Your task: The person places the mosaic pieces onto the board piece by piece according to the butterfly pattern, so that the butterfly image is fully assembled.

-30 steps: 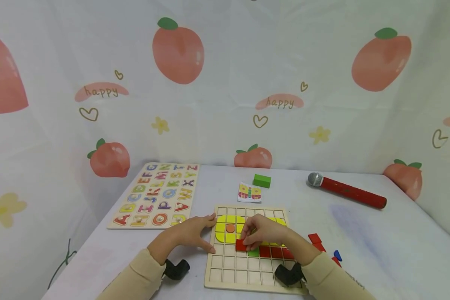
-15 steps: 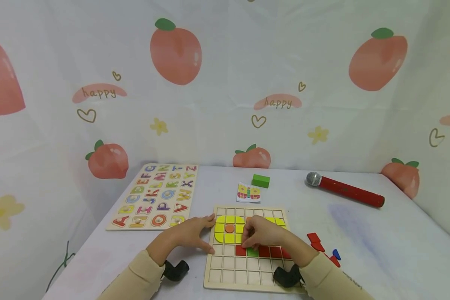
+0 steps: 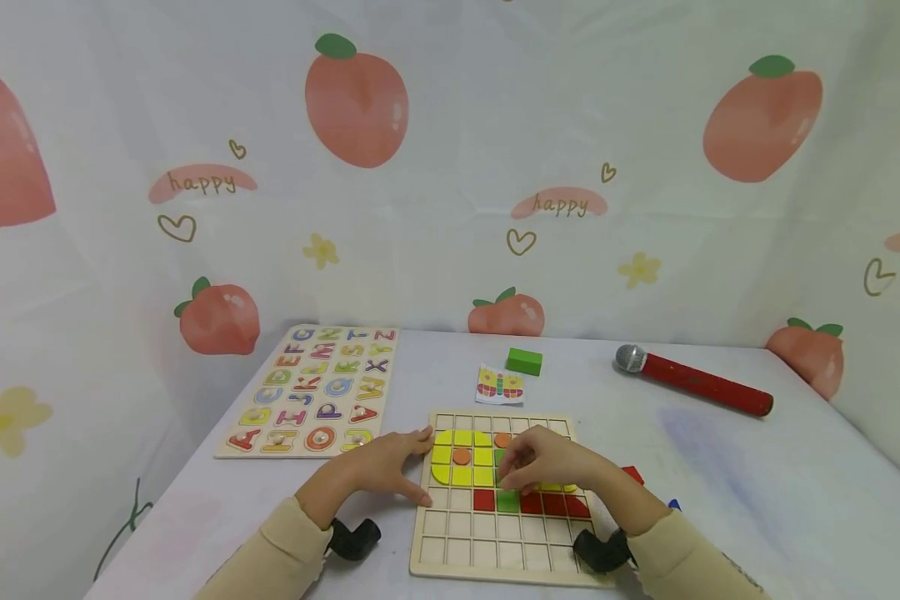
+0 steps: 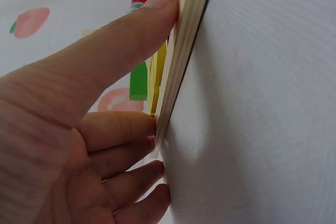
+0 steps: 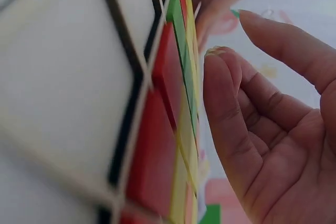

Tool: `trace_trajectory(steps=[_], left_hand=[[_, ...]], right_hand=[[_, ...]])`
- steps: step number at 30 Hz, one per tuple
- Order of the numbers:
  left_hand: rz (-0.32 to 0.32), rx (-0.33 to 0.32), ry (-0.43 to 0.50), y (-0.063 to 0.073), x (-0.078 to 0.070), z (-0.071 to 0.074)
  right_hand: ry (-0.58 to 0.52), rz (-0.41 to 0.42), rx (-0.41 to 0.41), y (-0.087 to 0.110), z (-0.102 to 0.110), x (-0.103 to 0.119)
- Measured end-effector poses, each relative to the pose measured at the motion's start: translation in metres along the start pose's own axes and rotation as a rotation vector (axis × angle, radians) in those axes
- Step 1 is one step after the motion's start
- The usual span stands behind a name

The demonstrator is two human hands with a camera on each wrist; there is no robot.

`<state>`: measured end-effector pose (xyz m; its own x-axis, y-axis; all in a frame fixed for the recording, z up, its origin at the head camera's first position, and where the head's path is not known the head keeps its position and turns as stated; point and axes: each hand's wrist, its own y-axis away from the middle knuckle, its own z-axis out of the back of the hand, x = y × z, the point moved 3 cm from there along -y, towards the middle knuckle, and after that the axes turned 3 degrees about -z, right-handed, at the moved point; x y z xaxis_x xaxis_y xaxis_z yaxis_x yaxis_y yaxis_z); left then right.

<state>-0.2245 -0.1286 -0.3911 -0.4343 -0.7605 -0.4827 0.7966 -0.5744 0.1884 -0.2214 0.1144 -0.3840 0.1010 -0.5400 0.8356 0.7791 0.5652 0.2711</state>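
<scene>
Lying leftmost on the bench (image 3: 195, 517), an alphabet board (image 3: 351, 388) holds coloured letters (image 3: 320, 438). Next, the left hand (image 3: 378, 467) touches the left edge of the grid board (image 3: 459, 553), its grip spread, thumb and fingers apart. On that board sit yellow tiles (image 3: 462, 477), then a red tile (image 3: 483, 500) beside a green tile (image 3: 507, 502). Above the board hovers the right hand (image 3: 546, 461), its grip loose, thumb and index fingertip apart. Farther right, a red microphone (image 3: 701, 383) lies near the back.

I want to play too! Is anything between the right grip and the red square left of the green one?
Nothing visible blocks the right grip: the red square lies uncovered, and the green square beside it sits flat in the board.
</scene>
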Motion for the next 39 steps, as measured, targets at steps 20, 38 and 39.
trace_trajectory(steps=[20, 38, 39], left_hand=[[0.004, 0.003, 0.018, 0.003, -0.002, 0.001], [0.021, -0.005, 0.016, 0.002, -0.003, 0.001], [0.020, -0.004, 0.016, 0.002, -0.003, 0.001]], right_hand=[[0.035, -0.138, -0.261, 0.058, 0.065, -0.046], [0.094, -0.282, -0.250, 0.084, 0.097, -0.088], [0.097, -0.285, -0.241, 0.084, 0.097, -0.089]])
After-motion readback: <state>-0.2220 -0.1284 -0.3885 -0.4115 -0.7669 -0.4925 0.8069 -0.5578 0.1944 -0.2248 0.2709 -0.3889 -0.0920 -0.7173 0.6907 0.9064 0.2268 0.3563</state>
